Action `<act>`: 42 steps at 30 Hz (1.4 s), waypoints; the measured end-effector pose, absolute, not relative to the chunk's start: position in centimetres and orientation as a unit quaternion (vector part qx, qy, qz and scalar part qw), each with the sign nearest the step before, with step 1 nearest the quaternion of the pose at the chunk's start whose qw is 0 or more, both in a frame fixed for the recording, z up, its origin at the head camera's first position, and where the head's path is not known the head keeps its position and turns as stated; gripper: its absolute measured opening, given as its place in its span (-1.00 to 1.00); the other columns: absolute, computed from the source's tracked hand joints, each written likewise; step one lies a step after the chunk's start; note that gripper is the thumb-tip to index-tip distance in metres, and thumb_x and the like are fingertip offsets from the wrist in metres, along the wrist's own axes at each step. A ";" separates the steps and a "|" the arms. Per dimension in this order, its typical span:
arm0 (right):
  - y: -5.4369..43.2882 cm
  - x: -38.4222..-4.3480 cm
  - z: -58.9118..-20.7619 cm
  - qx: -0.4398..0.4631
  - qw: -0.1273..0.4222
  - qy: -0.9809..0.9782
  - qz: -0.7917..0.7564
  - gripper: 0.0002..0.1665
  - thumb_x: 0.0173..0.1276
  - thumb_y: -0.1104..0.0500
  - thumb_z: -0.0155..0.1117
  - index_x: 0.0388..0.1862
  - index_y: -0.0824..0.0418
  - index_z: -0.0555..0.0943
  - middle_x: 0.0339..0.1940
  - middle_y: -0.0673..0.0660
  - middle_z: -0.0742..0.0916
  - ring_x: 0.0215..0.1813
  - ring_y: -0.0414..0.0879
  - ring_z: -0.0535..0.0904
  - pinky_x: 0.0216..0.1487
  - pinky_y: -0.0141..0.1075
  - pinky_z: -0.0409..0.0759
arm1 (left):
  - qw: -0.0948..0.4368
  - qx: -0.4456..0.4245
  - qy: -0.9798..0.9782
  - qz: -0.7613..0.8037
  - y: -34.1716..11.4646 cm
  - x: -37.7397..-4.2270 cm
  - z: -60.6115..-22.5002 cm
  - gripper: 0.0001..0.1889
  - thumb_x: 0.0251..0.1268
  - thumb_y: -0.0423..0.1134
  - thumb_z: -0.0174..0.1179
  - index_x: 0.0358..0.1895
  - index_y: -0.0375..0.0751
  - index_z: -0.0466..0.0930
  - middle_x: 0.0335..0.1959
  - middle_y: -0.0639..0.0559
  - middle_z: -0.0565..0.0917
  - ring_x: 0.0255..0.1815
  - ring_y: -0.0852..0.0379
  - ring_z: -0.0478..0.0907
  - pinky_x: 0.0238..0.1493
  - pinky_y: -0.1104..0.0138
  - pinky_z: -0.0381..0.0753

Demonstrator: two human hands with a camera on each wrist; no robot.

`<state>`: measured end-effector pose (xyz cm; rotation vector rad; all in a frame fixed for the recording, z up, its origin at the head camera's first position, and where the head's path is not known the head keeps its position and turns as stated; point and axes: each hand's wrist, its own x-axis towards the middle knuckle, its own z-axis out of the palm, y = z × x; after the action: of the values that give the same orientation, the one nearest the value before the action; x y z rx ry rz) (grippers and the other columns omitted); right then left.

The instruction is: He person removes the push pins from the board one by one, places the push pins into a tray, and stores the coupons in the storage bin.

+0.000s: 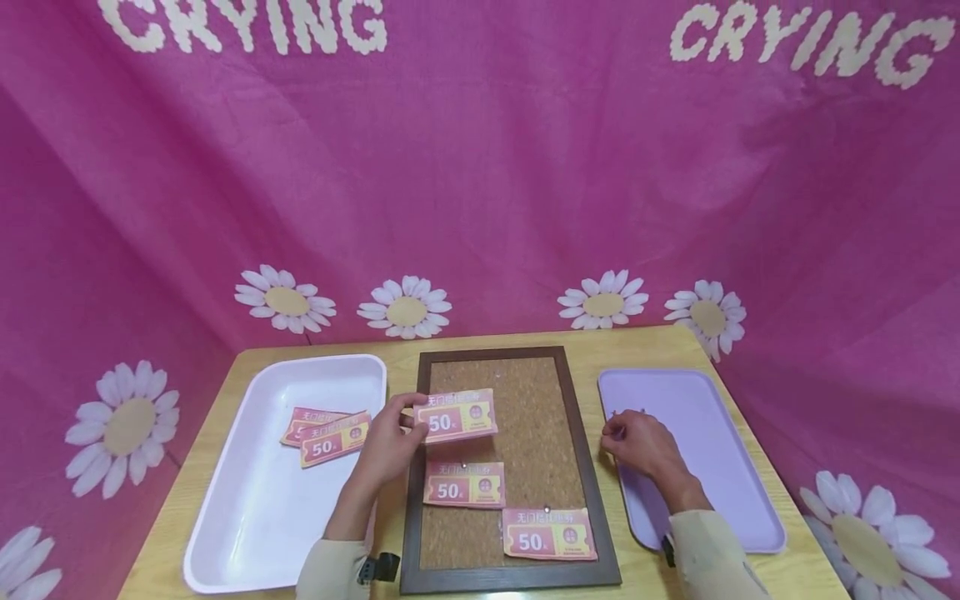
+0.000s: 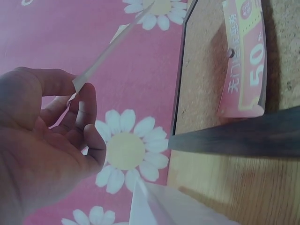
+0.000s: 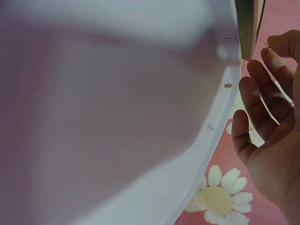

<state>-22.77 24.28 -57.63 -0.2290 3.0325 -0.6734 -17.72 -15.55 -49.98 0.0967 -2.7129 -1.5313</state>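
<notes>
My left hand (image 1: pixel 390 442) pinches a pink and yellow coupon (image 1: pixel 455 417) marked 50 by its left end, over the upper left of a framed cork board (image 1: pixel 536 433). In the left wrist view the coupon (image 2: pixel 112 47) appears nearly edge-on between thumb and fingers. Two similar coupons are tacked lower on the board, one at the left (image 1: pixel 465 487), one at the lower right (image 1: pixel 549 535). Above the left part of the purple tray (image 1: pixel 720 475), my right hand (image 1: pixel 645 446) pinches a thumbtack (image 3: pixel 266 45) between thumb and index finger; mostly its thin pin shows.
Inside the white tray (image 1: pixel 255 508) on the left, two loose coupons (image 1: pixel 333 439) overlap. Several thumbtacks, including one copper-coloured thumbtack (image 3: pixel 228 85), lie near the purple tray's far edge. A pink flowered curtain (image 1: pixel 480 208) hangs behind the wooden table (image 1: pixel 585 354).
</notes>
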 end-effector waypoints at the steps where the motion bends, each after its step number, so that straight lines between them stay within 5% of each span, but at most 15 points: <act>1: 24.4 -22.6 -57.7 -0.071 0.013 0.973 -0.218 -0.89 0.03 0.05 0.36 -0.44 0.04 0.70 -0.47 -0.03 0.68 -0.42 -0.15 0.49 -0.34 -0.24 0.44 | 0.013 0.033 -0.869 -0.494 -15.7 -17.6 -50.0 -0.59 0.19 -0.35 0.23 0.13 -0.07 0.51 -0.03 -0.07 0.57 -0.29 0.13 0.49 -0.45 0.38 0.50; 35: 26.3 -21.7 -59.4 -0.053 0.005 0.976 -0.211 -0.90 0.05 0.06 0.38 -0.47 0.04 0.70 -0.48 -0.03 0.69 -0.40 -0.13 0.52 -0.29 -0.16 0.48 | 0.043 0.094 -0.862 -0.495 -20.1 -17.3 -50.2 -0.57 0.20 -0.38 0.21 0.18 -0.14 0.48 0.00 -0.16 0.58 -0.27 0.12 0.49 -0.41 0.43 0.47; 42: 26.8 -21.7 -59.4 -0.050 -0.004 0.977 -0.209 -0.91 0.03 0.07 0.36 -0.48 0.04 0.71 -0.49 -0.03 0.70 -0.40 -0.12 0.53 -0.30 -0.17 0.49 | 0.041 0.098 -0.854 -0.509 -21.0 -17.5 -49.9 -0.57 0.24 -0.40 0.17 0.20 -0.17 0.46 -0.11 -0.22 0.58 -0.34 0.16 0.50 -0.34 0.32 0.65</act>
<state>-21.66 26.77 -59.41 -0.1564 3.0759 -0.6572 -17.51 -20.98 -49.87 0.3003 -2.6157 -1.5593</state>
